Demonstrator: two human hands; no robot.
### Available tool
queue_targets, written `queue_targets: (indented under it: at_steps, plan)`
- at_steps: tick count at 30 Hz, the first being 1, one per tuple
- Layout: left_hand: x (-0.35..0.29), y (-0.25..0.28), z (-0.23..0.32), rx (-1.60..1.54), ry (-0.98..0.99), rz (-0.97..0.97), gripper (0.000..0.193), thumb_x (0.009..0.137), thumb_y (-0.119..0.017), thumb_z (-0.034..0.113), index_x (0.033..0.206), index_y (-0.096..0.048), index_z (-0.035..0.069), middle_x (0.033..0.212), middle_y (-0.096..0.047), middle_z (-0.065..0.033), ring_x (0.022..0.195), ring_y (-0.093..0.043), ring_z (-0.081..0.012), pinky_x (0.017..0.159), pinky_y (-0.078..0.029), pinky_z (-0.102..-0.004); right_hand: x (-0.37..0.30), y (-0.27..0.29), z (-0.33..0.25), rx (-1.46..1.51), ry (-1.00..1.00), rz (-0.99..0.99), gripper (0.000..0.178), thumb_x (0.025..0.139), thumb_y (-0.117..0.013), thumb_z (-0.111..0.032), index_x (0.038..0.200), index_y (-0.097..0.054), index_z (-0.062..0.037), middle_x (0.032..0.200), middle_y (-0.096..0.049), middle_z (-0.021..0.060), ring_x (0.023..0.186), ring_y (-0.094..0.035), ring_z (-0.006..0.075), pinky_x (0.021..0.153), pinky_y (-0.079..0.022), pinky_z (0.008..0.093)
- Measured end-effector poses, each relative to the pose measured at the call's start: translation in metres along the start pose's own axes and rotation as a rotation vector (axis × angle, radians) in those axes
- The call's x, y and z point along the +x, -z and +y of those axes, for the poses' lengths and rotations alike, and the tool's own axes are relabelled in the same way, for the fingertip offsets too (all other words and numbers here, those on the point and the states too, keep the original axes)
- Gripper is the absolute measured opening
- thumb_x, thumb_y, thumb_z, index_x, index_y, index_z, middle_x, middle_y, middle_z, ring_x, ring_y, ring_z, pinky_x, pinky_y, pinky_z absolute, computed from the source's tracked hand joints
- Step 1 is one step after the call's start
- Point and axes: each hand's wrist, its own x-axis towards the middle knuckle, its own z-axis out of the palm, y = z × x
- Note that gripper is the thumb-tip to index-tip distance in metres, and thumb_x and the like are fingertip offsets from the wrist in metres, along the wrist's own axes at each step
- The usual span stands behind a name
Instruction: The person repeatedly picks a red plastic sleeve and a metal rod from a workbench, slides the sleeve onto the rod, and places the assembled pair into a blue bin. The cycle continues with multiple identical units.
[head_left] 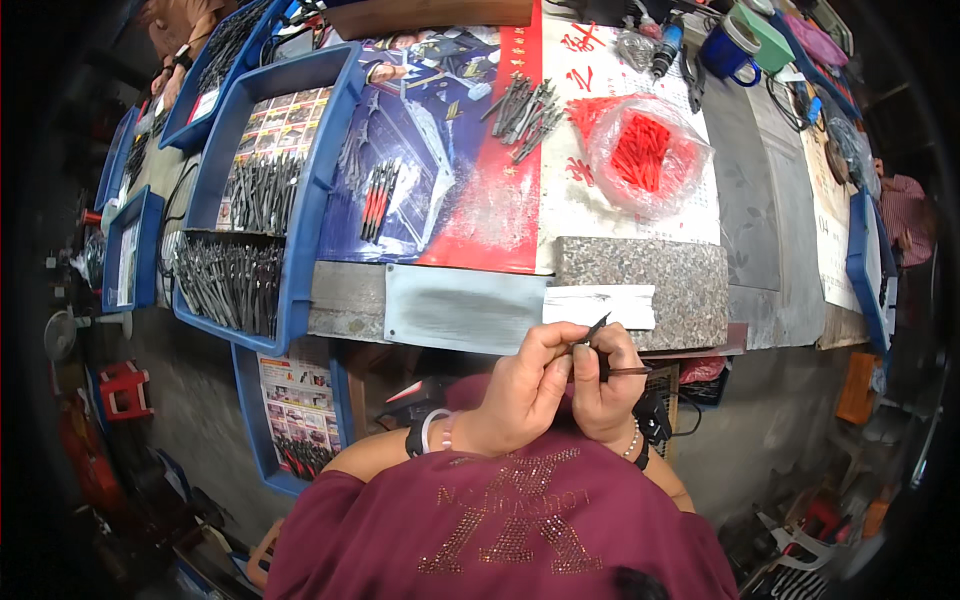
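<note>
My two hands meet in front of my chest, just off the bench's near edge. Between the fingertips of my left hand [525,390] and my right hand [607,392] a slim black pointed part [597,328] is pinched, its tip angled up and away. Out of my right hand's fingers a thin dark rod [630,371] sticks out to the right; its other end is hidden. Just beyond the fingers lies a white paper strip [620,305] with dark smudges, on a speckled stone slab [640,260]. Left of it is a grey-blue plate [460,300] with a dark smear.
Blue trays [310,190] of dark slim parts stand at the left. Farther back lie a loose pile of parts [525,112], several red-marked parts [378,200] and a clear bag [690,170] of small red pieces. A blue mug [730,48] and a rotary tool [667,48] are at the back right.
</note>
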Motion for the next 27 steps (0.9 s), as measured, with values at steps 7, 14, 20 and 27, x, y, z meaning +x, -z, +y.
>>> queue_targets:
  at_steps: [7,14,20,27]
  plan:
    - [0.003,0.001,-0.005,-0.091,0.069,-0.006,0.032,0.097,-0.042,-0.004,0.13,-0.042,-0.004,0.101,-0.066,-0.0109,0.09,-0.061,-0.0104,0.078,-0.049,-0.0245,0.001,-0.008,-0.005,-0.129,0.002,0.008,0.011,0.092,-0.058,-0.006,0.084,-0.05,-0.001,0.068,-0.049,0.012,0.052,-0.051,0.0267,0.049,-0.041,0.0326]
    - [0.032,0.042,0.018,-0.142,0.226,0.043,0.031,0.101,-0.046,0.009,0.13,-0.046,0.0,0.084,-0.053,-0.0003,0.077,-0.049,-0.0054,0.071,-0.042,-0.0203,0.013,0.028,0.002,0.602,-0.588,-0.146,0.031,0.104,-0.039,-0.017,0.096,-0.06,0.0042,0.075,-0.057,0.0054,0.054,-0.049,0.0075,0.05,-0.04,0.0205]
    - [0.059,0.128,0.021,0.052,0.118,0.462,0.025,0.099,-0.049,0.008,0.122,-0.051,-0.001,0.089,-0.057,0.0015,0.071,-0.047,-0.0024,0.062,-0.038,-0.0168,0.013,0.062,0.009,0.496,-0.556,-0.124,0.03,0.104,-0.041,-0.017,0.095,-0.061,0.0036,0.073,-0.059,0.0063,0.053,-0.05,0.0063,0.049,-0.041,0.0198]
    - [0.086,0.183,-0.053,1.032,0.042,0.636,0.021,0.088,-0.054,0.0,0.109,-0.057,-0.002,0.098,-0.062,-0.0248,0.092,-0.059,-0.0418,0.081,-0.047,-0.0466,0.014,0.063,0.015,0.369,-0.59,-0.289,0.024,0.1,-0.049,-0.016,0.095,-0.062,0.0032,0.072,-0.06,0.0053,0.055,-0.051,0.0064,0.05,-0.04,0.0208]
